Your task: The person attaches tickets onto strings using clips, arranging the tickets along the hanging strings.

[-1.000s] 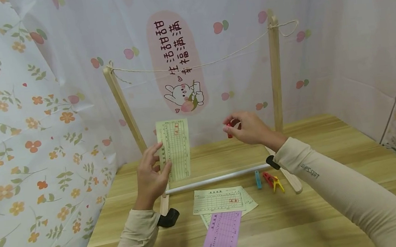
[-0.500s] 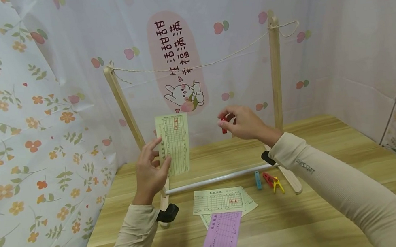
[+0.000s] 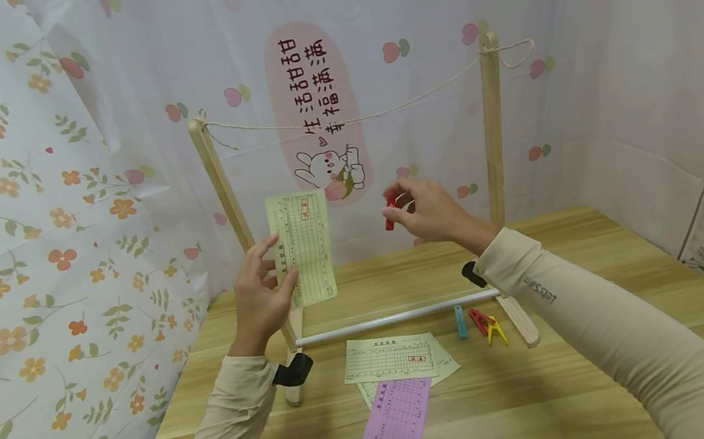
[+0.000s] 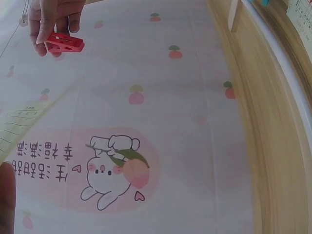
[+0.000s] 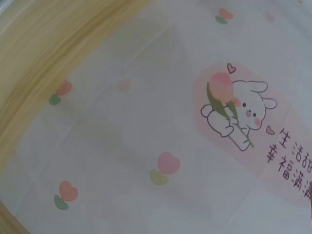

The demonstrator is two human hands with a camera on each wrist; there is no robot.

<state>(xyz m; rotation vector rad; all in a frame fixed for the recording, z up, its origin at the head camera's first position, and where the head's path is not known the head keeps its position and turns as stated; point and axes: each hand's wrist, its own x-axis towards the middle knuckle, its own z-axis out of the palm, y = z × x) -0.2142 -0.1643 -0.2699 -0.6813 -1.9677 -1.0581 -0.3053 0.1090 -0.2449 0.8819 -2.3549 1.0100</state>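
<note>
A pale green printed slip [image 3: 310, 249] stands upright in my left hand [image 3: 260, 288], pinched at its left edge between thumb and fingers. My right hand [image 3: 432, 212] pinches a red clothespin [image 3: 389, 212] in the air, to the right of the slip. In the left wrist view the red clothespin [image 4: 66, 43] sticks out from the right hand's fingers, and part of the slip [image 4: 22, 122] shows at the left edge. Above both hands a thin string [image 3: 354, 119] sags between two wooden posts. The right wrist view shows mostly the backdrop.
More green slips [image 3: 387, 357] and a purple slip [image 3: 396, 421] lie overlapping on the wooden table [image 3: 477, 401]. To their right are a blue clothespin [image 3: 460, 322], a red one [image 3: 482, 320] and a yellow one [image 3: 496, 331]. A white rod [image 3: 396, 316] joins the posts' feet.
Both hands have risen a little, the left with the green slip, the right with the red clothespin. The right hand has also shifted left, and the clothespin now tilts slightly.
</note>
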